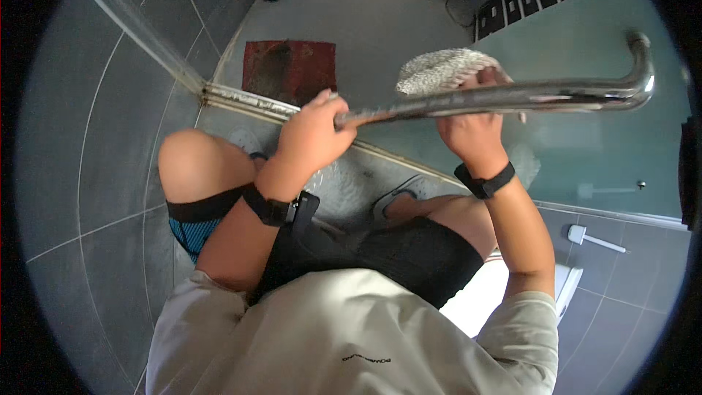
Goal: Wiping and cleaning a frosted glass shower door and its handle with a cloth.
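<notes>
A polished metal pull handle point(554, 94) runs across in front of me, bent at its right end to meet a frosted glass door point(581, 137). My left hand point(315, 131) grips the handle's left end, its fingers curled around it. On the far side of the bar, my right hand point(474, 134) holds a grey-white looped-pile cloth point(447, 68). The bar hides part of that hand, so whether the cloth presses on the metal is unclear. Both wrists wear black straps.
A metal floor track point(252, 101) crosses the wet threshold below. Beyond it lies a worn red mat point(315, 63). Dark tiled wall point(115, 175) rises on the left. Black drawer-like units with cables point(526, 3) stand at upper right. A white toilet point(477, 299) is beneath me, near a white wall-mounted holder point(595, 238).
</notes>
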{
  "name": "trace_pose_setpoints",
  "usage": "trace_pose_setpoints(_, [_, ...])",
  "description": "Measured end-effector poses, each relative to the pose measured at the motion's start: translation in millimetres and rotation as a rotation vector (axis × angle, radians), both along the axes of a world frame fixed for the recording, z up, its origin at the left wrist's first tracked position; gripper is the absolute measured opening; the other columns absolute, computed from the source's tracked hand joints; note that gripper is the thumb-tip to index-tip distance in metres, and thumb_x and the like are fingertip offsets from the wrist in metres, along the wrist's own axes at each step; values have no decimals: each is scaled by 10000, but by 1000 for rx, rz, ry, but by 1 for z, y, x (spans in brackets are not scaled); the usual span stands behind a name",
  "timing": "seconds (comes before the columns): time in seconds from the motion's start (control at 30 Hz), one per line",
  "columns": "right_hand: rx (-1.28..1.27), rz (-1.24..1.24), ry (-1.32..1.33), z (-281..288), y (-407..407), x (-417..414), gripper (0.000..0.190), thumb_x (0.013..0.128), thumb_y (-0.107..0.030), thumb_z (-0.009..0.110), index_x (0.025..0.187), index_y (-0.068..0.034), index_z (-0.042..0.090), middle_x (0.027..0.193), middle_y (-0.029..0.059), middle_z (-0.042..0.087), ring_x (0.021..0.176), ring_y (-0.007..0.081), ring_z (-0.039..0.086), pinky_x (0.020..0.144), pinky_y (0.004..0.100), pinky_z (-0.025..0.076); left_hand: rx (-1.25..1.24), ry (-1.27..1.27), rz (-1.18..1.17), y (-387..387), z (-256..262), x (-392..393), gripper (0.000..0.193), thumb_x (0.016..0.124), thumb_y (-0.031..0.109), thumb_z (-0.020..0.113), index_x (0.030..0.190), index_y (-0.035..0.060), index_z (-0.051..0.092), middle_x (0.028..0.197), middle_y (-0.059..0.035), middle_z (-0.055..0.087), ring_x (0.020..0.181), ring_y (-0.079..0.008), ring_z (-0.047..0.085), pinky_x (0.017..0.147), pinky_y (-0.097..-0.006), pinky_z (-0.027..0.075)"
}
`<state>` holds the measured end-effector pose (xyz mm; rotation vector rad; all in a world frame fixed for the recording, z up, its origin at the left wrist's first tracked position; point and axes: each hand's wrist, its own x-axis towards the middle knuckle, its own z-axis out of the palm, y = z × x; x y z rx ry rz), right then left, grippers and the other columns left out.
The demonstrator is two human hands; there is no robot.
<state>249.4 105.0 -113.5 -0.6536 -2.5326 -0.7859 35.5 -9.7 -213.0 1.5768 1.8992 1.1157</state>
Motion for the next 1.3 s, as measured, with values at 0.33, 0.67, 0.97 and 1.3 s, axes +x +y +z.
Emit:
trace_pose_setpoints(0.33, [-304,116,-227,-143,2,-2,354,815,-152,498,1153,-172,601,1246,-18,556,1213,146,465,1048,322,308,27,-10,97,2,16,-13,306,771,166,658,1014,-9,596,1174,-240,573,1126,-376,541,901,-373,455])
trace_pose_setpoints(0.67, [-334,100,-679,-263,16,28,511,890,-189,414,1399,-151,404,1467,-44,362,1374,112,272,1132,260,208,82,15,46,19,-14,9,271,747,177,675,954,23,592,1053,-158,599,973,-363,583,793,-383,485])
trace_pose_setpoints(0.97, [-158,161,-863,-327,27,88,503,897,-194,412,1398,-142,403,1453,-40,377,1335,109,340,1144,273,214,-43,81,-76,39,-12,17,348,752,220,672,1043,65,562,955,-146,626,850,-390,608,687,-432,495])
trace_pose_setpoints(1.3, [-397,-221,-577,-175,-5,159,475,869,-169,434,1342,-157,471,1347,-9,493,1269,147,413,1073,395,288,-193,87,-117,50,-4,51,889,737,233,674,1447,28,180,748,-259,627,692,-439,622,632,-504,497])
